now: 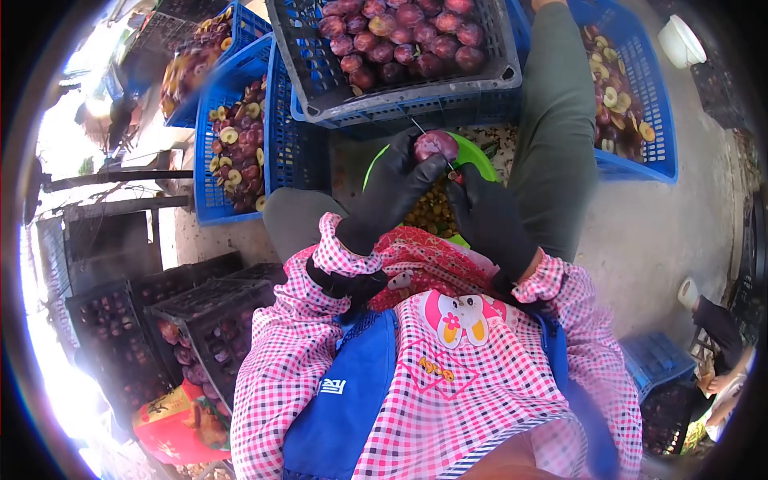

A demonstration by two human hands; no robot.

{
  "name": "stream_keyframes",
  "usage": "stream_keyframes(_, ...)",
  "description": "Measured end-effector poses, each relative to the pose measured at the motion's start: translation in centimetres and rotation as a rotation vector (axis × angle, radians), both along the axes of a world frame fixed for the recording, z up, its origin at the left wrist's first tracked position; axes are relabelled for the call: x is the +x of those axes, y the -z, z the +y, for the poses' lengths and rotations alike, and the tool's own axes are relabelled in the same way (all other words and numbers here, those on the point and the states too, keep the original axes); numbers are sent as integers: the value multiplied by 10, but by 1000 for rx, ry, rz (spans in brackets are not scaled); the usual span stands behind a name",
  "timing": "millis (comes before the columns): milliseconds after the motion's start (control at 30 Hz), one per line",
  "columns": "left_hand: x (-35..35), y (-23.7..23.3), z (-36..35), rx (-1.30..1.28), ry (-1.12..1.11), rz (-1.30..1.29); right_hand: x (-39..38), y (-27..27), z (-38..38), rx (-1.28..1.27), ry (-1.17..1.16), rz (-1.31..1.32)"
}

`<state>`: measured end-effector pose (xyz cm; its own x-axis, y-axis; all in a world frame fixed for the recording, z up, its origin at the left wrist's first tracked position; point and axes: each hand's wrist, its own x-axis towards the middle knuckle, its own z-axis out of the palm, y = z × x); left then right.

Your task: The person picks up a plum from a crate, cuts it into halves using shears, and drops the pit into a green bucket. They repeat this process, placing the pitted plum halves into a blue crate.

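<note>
My left hand (404, 180), in a black glove, is closed around a dark red plum (436, 145). My right hand (484, 204), gloved in black too, is closed on the small reddish handle of a thin-bladed knife (455, 175). Its blade runs against the plum, and the thin tip shows past the fruit's upper left side; how deep it cuts is hidden. Beneath both hands sits a bright green basin (477, 160) with yellowish-brown plum pits (430, 210) in it.
Ahead, a black crate (308, 84) of whole plums rests on a blue crate. Blue crates with halved plums stand left (210, 188) and right (652, 104). Black plum crates (172, 304) and a red bag (180, 424) are lower left. Another person's arm (720, 332) shows at right.
</note>
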<state>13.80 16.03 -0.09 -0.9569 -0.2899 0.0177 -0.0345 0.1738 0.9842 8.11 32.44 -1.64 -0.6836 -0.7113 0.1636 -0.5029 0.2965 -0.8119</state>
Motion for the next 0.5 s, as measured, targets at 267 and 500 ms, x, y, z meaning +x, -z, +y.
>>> stream_keyframes(267,7,-2,3,681,-2,-143,0,6,-4,-115,20,10)
stream_keyframes(500,5,-22,8,855,95,17,-4,3,-3,-133,-50,-1)
